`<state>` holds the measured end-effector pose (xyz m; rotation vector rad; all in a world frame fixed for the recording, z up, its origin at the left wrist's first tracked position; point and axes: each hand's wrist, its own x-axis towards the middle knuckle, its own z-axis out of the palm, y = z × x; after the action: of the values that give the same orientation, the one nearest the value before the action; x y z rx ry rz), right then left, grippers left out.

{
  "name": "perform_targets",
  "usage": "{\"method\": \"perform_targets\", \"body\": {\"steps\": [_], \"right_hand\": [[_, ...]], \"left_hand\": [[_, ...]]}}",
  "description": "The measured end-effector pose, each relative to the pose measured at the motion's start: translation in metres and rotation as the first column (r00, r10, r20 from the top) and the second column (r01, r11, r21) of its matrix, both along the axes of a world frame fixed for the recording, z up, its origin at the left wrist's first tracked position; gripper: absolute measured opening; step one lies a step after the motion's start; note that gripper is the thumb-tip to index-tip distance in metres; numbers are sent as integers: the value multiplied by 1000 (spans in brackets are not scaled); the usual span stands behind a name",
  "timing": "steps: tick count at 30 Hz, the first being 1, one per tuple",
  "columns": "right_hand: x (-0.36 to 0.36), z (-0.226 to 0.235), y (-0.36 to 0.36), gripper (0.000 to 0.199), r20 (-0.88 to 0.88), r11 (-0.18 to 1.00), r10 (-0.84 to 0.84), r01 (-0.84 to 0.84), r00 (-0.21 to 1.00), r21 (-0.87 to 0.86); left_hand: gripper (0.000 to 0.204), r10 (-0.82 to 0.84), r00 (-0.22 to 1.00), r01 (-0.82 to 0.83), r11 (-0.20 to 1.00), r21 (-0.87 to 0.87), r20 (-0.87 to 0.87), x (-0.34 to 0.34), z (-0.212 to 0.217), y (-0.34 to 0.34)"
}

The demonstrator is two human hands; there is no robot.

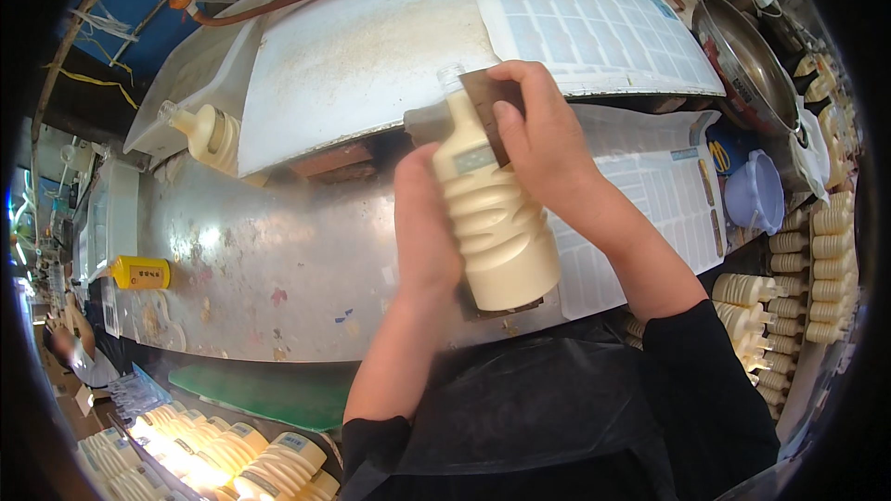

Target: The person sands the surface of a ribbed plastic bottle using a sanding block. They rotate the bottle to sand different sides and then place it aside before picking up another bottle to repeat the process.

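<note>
The right hand's [548,144] fingers [520,83] press a dark label [487,97] against the neck of a cream ribbed bottle [497,223], thumb flat on it; the left hand's [422,223] fingers wrap closed around the bottle's side, holding it tilted above the steel counter [260,260]; a yellow container [139,272] lies well to the left; more filled bottles [241,464] stand below, and others [807,260] crowd the right edge beside a lavender cup [756,190].
</note>
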<state>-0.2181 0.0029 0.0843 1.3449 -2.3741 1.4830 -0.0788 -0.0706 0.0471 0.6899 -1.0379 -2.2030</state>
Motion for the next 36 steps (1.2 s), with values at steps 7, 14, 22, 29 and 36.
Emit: {"method": "perform_targets", "body": {"steps": [7, 14, 22, 29, 36], "right_hand": [[-22, -30, 13, 33, 161, 990, 41, -18, 986, -143], [-32, -52, 14, 33, 99, 979, 3, 18, 995, -204], [-6, -5, 2, 32, 168, 987, 29, -1, 985, -160], [38, 14, -39, 20, -125, 994, 78, -68, 989, 81], [33, 24, -32, 25, -173, 977, 115, -79, 978, 199]], "left_hand": [[37, 64, 987, -33, 978, -204, 147, -6, -8, -2], [28, 77, 991, -58, 984, -167, 110, -4, -11, 0], [30, 81, 987, -59, 986, -153, 140, -4, -9, 0], [43, 65, 972, -39, 992, -120, 227, -1, 3, 4], [35, 48, 996, -41, 995, -94, 78, -4, 2, 1]]}}
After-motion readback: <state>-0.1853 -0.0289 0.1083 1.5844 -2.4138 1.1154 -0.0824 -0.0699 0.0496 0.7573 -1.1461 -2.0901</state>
